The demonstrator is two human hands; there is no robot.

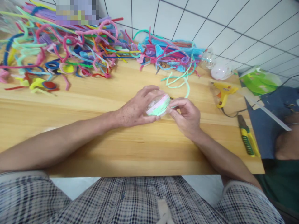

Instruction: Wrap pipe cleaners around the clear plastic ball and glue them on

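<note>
Over the middle of the table my left hand [140, 107] is closed round a clear plastic ball [160, 104]. Bands of pale pink and mint-green pipe cleaner cover part of the ball's surface. At its right side my right hand [187, 116] pinches thumb and forefinger on a mint-green pipe cleaner [172, 107] that runs onto the ball. Much of the ball's left side is hidden behind my left fingers. Loose mint-green pipe cleaners [179, 81] curl on the table just beyond my hands.
A colourful heap of pipe cleaners [77, 49] lies at the back left. Scissors [161, 67] poke out near another bundle. To the right are a yellow glue gun [224, 91] with its cord, pliers [247, 137] and clear balls [220, 70]. Someone's arm [287, 137] shows at the right edge.
</note>
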